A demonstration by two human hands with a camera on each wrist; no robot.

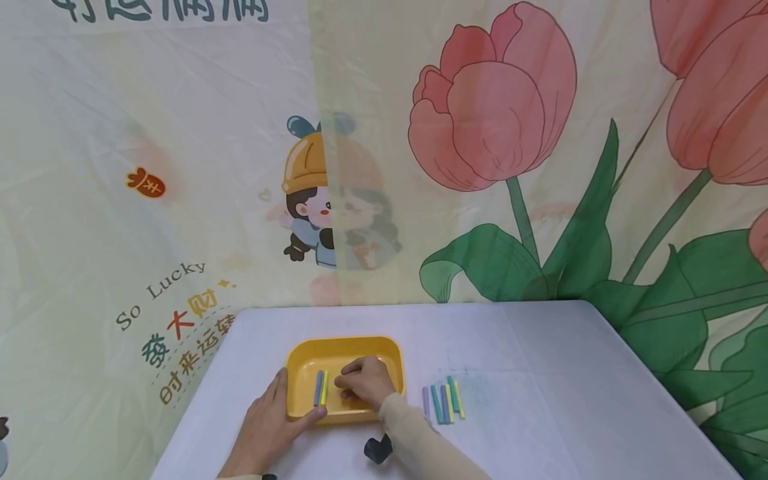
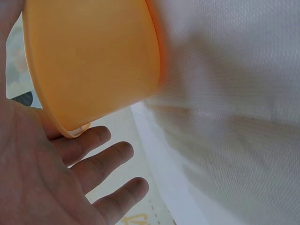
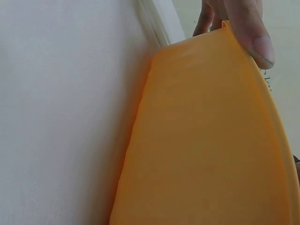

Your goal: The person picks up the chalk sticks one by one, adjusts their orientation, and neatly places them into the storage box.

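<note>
A yellow plastic tray (image 1: 345,338) stands on the white-covered table. Inside it, toward the left, a blue chalk stick (image 1: 319,388) and a yellow chalk stick (image 1: 325,388) lie side by side. My left hand (image 1: 267,417) holds the tray's near left corner, thumb (image 3: 255,40) over the front rim and fingers along the left side. In the left wrist view those fingers (image 2: 105,164) spread outside the tray wall. Over the tray's right half, my right hand (image 1: 367,381) reaches in with bent fingers; I cannot tell if anything is between them.
Several chalk sticks (image 1: 444,403) in purple, green, blue and yellow lie on the table (image 1: 540,373) right of the tray, near my right forearm. Faint green smudges mark the cloth there. A black object (image 1: 378,449) shows by the right sleeve. Behind hangs a printed curtain (image 1: 372,53).
</note>
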